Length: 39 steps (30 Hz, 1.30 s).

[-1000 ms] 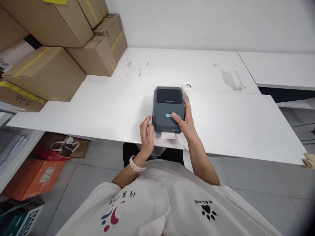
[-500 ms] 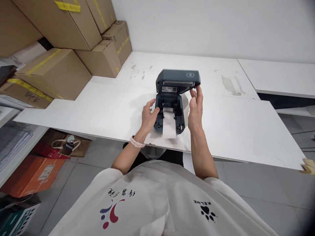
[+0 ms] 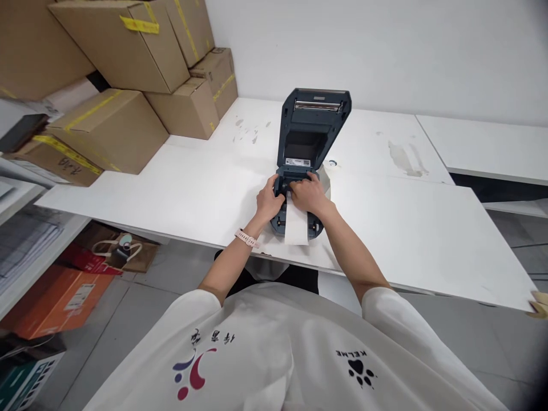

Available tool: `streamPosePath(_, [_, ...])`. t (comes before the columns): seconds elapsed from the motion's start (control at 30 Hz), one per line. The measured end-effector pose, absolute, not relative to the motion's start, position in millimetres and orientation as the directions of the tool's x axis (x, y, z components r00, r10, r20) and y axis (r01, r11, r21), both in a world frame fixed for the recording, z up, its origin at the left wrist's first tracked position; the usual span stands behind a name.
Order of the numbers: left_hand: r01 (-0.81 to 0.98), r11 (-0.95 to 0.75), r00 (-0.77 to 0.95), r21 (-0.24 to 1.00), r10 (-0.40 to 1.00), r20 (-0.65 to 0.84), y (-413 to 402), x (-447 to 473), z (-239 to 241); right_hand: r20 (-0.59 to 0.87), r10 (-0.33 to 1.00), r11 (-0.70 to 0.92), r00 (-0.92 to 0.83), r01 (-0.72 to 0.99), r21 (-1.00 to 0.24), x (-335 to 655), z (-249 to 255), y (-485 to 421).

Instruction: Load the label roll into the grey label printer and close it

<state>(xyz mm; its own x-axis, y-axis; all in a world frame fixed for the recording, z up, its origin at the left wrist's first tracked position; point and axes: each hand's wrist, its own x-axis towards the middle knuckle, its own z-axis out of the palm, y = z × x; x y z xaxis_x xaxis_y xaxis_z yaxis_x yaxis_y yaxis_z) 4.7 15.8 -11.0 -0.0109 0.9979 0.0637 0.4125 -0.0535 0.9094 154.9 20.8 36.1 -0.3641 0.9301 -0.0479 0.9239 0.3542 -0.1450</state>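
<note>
Dark grey-blue plastic forms the label printer (image 3: 302,170), which stands near the front edge of the white bench (image 3: 205,188), its lid (image 3: 314,124) raised and tilted back. The left hand (image 3: 269,200) lies at the left side wall, thumb at the inner edge; the right hand (image 3: 309,195) reaches into the compartment, fingers bent, close beside the left. Because the fingers hide the interior, whether either hand is clamped on a part cannot be told. A white paper strip (image 3: 296,226) extends forward between the wrists, over the printer's front edge.
</note>
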Motion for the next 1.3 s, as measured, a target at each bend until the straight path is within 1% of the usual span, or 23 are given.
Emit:
streamPosePath(0.1, [0.401, -0.066, -0.016, 0.914, 0.997, 0.079, 15.4, 3.4, -11.8, -0.163, 0.880, 0.418, -0.446, 0.890, -0.182, 151.6, 35.5, 31.4])
streamPosePath(0.2, [0.404, -0.062, -0.025, 0.913, 0.997, 0.079, 14.4, 2.5, -12.6, -0.226, 0.812, 0.481, -0.539, 0.836, -0.266, 161.0, 46.5, 30.6])
streamPosePath(0.23, [0.402, -0.064, -0.025, 0.913, 0.996, 0.082, 14.1, 2.3, -13.2, -0.226, 0.786, 0.500, -0.576, 0.807, -0.314, 168.7, 51.1, 27.3])
streamPosePath(0.27, [0.396, -0.069, -0.024, 0.916, 0.996, 0.085, 13.8, 2.2, -14.0, -0.205, 0.760, 0.511, -0.617, 0.762, -0.397, 179.3, 55.0, 22.7])
streamPosePath(0.33, [0.376, -0.068, -0.026, 0.924, 0.996, 0.084, 13.5, 2.2, -15.9, -0.077, 0.740, 0.471, -0.668, 0.596, -0.650, 209.2, 58.2, 10.9])
streamPosePath(0.37, [0.360, -0.064, -0.027, 0.931, 0.997, 0.079, 13.3, 2.2, -16.8, 0.015, 0.756, 0.421, -0.654, 0.469, -0.777, 227.8, 56.6, 4.5])
streamPosePath(0.4, [0.344, -0.059, -0.028, 0.937, 0.997, 0.073, 13.2, 2.4, -17.7, 0.100, 0.793, 0.363, -0.601, 0.334, -0.870, 247.8, 52.7, -1.7])
streamPosePath(0.43, [0.329, -0.054, -0.030, 0.943, 0.997, 0.067, 13.1, 2.6, -18.3, 0.154, 0.837, 0.316, -0.525, 0.234, -0.919, 268.4, 46.8, -7.4])
streamPosePath(0.5, [0.311, -0.044, -0.041, 0.949, 0.997, 0.060, 12.8, 3.1, -18.6, 0.189, 0.906, 0.263, -0.378, 0.155, -0.952, 306.7, 31.0, -15.7])
streamPosePath(0.57, [0.306, -0.034, -0.054, 0.952, 0.997, 0.053, 12.4, 3.7, -18.0, 0.153, 0.950, 0.203, -0.273, 0.165, -0.965, 335.3, 13.2, -17.9])
streamPosePath(0.63, [0.300, -0.028, -0.058, 0.954, 0.997, 0.047, 12.1, 4.0, -17.5, 0.090, 0.974, 0.129, -0.207, 0.183, -0.975, 349.9, -3.8, -13.2])
streamPosePath(0.73, [0.282, -0.039, -0.051, 0.959, 0.997, 0.056, 12.5, 3.7, -18.4, 0.033, 0.990, 0.048, -0.135, 0.106, -0.993, 348.5, -26.2, 3.0])
streamPosePath(0.83, [0.268, -0.045, -0.049, 0.962, 0.997, 0.060, 13.9, 3.1, -21.5, 0.037, 0.995, 0.037, -0.092, 0.006, -0.999, 335.0, -45.2, 20.2])
streamPosePath(1.07, [0.267, -0.051, -0.050, 0.962, 0.997, 0.066, 15.6, 2.1, -26.6, 0.021, 0.993, 0.014, -0.114, -0.057, -0.998, 335.7, -67.0, 30.1])
streamPosePath(1.23, [0.276, -0.057, -0.051, 0.959, 0.996, 0.074, 15.8, 2.0, -26.7, 0.066, 0.994, 0.073, 0.087, -0.081, -0.994, 352.4, -72.2, 57.3])
streamPosePath(1.3, [0.275, -0.066, -0.055, 0.959, 0.995, 0.084, 16.8, 2.3, -27.1, 0.059, 0.991, 0.067, 0.117, -0.064, -0.996, 351.4, -70.8, 78.0])
